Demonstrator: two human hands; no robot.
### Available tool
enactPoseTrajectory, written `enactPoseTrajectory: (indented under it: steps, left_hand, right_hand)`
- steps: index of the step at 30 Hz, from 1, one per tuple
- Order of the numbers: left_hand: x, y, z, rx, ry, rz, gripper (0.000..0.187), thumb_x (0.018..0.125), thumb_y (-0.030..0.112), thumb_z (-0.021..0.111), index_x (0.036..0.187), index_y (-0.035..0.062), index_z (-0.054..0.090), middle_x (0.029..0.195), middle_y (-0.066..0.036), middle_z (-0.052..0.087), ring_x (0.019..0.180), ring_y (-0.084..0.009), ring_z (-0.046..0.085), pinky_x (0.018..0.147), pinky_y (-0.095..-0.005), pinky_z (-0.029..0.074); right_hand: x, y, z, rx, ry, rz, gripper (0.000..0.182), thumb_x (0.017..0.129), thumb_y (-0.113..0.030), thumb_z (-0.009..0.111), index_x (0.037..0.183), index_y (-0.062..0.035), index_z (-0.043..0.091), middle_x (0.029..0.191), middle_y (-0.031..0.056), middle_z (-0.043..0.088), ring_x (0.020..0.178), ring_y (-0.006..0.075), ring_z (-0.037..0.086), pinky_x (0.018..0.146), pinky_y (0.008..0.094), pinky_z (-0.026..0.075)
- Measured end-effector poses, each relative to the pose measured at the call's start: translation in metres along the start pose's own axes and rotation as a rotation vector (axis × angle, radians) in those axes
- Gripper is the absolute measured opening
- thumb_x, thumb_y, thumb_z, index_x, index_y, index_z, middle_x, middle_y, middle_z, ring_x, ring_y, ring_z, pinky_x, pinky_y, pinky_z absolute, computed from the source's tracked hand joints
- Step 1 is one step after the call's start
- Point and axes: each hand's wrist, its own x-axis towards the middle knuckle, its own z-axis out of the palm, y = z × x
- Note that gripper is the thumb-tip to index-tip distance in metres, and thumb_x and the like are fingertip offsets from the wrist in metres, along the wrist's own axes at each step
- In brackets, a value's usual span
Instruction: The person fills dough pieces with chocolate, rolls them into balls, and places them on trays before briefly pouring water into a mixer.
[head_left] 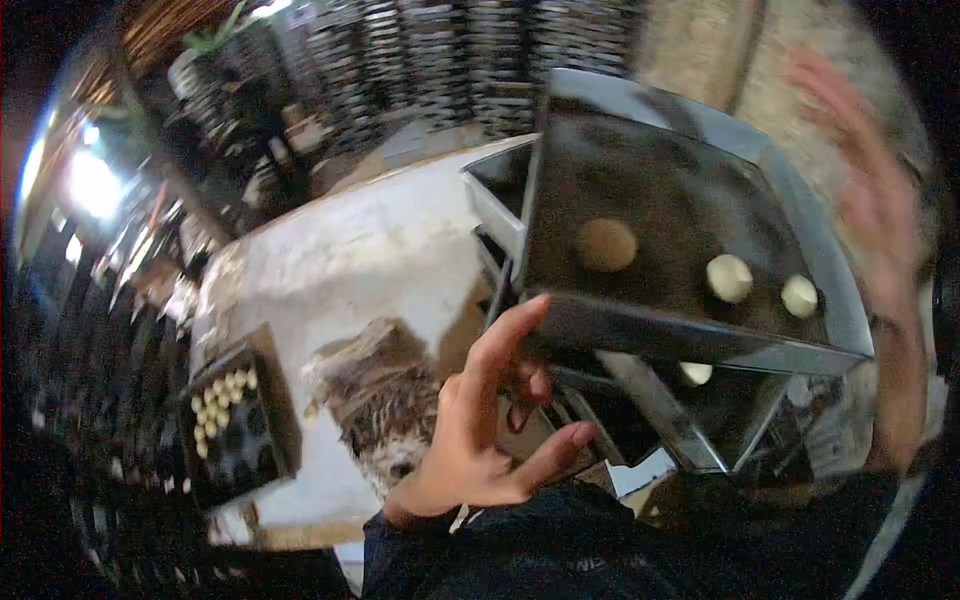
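My left hand reaches up beside a dark metal baking tray, thumb and fingers apart, the index fingertip right at the tray's near corner. Two pale round dough balls lie in the right part of this tray, and a brown round patch shows to their left. My right hand is raised beyond the tray's right side, blurred, with its fingers stretched out and nothing visible in them. Under the top tray, other trays sit crosswise, one with a pale ball partly hidden.
On the white table lies a crumpled, stained cloth. A dark tray at the left holds several small pale balls in rows. Tall stacks of dark trays stand behind the table, with a wall at the back right.
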Motion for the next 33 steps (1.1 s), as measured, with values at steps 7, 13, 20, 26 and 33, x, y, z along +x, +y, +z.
enactPoseTrajectory:
  steps: [7, 13, 20, 26, 33]
  left_hand:
    - [-0.068, -0.037, 0.011, 0.172, 0.256, 0.189, 0.068, 0.074, 0.007, 0.074, 0.134, 0.0021, 0.041, 0.072, -0.001, 0.047, 0.06, -0.0078, 0.042, 0.056, -0.0223, 0.036]
    - [-0.237, -0.152, -0.014, 0.533, 0.756, -0.224, 0.041, 0.08, 0.01, 0.069, 0.116, -0.0007, 0.053, 0.065, -0.001, 0.047, 0.059, -0.0084, 0.044, 0.054, -0.0235, 0.038]
    - [-0.545, -0.19, 0.045, 0.898, 0.872, -0.873, 0.033, 0.079, 0.024, 0.07, 0.101, 0.0037, 0.059, 0.07, -0.013, 0.062, 0.061, -0.0227, 0.06, 0.057, -0.0346, 0.047]
    - [-0.857, -0.177, 0.198, 0.646, 0.794, -1.587, 0.054, 0.071, 0.051, 0.072, 0.104, 0.0093, 0.068, 0.093, -0.02, 0.068, 0.095, -0.0344, 0.064, 0.086, -0.0394, 0.05]
    - [-1.128, -0.073, 0.434, 0.054, 1.317, -1.715, 0.036, 0.085, 0.04, 0.054, 0.097, 0.0096, 0.07, 0.076, -0.014, 0.067, 0.071, -0.0218, 0.064, 0.064, -0.0388, 0.052]
  right_hand:
    - [-0.204, 0.036, 0.038, -0.06, 0.218, 0.261, 0.054, 0.091, -0.046, 0.048, 0.123, -0.0025, 0.042, 0.122, 0.0183, 0.039, 0.11, 0.0313, 0.038, 0.089, 0.0453, 0.034]
    - [-0.35, 0.048, 0.165, 0.258, -0.054, 0.522, 0.046, 0.091, -0.044, 0.049, 0.114, -0.0038, 0.045, 0.109, 0.0161, 0.042, 0.097, 0.0289, 0.04, 0.079, 0.044, 0.036]
    - [-0.516, -0.06, 0.317, 0.629, -0.781, 0.638, 0.038, 0.091, -0.041, 0.05, 0.105, -0.0054, 0.048, 0.095, 0.0135, 0.046, 0.081, 0.0262, 0.043, 0.068, 0.0425, 0.038]
    - [-0.561, -0.139, 0.398, 0.575, -1.195, 0.344, 0.032, 0.09, -0.038, 0.052, 0.096, -0.0067, 0.051, 0.082, 0.0113, 0.048, 0.067, 0.0238, 0.045, 0.058, 0.0412, 0.039]
    - [-0.541, -0.269, 0.484, 0.633, -1.129, 0.46, 0.027, 0.09, -0.035, 0.053, 0.086, -0.0083, 0.055, 0.067, 0.0088, 0.052, 0.051, 0.0211, 0.047, 0.047, 0.0397, 0.041]
